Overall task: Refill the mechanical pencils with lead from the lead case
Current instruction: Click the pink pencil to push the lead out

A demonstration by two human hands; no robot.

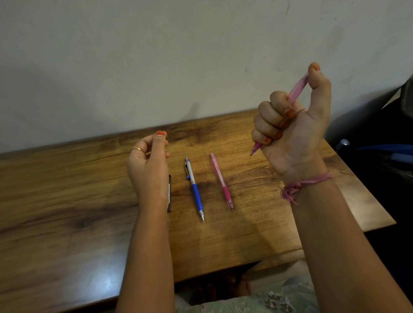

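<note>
My right hand (293, 125) is raised above the wooden table (62, 208) in a fist around a pink mechanical pencil (297, 90). My thumb presses on its top end and its tip points down to the left. My left hand (149, 165) hovers over the table with thumb and fingertips pinched together; whether anything is between them cannot be made out. A black lead case (169, 192) lies on the table, partly hidden behind my left wrist. A blue and silver mechanical pencil (194, 188) and a second pink mechanical pencil (221, 180) lie side by side in the middle.
A pale wall (173, 52) rises right behind the table's far edge. Dark objects with a blue part (388, 154) stand past the table's right edge. My lap in patterned cloth (264, 301) shows below the near edge.
</note>
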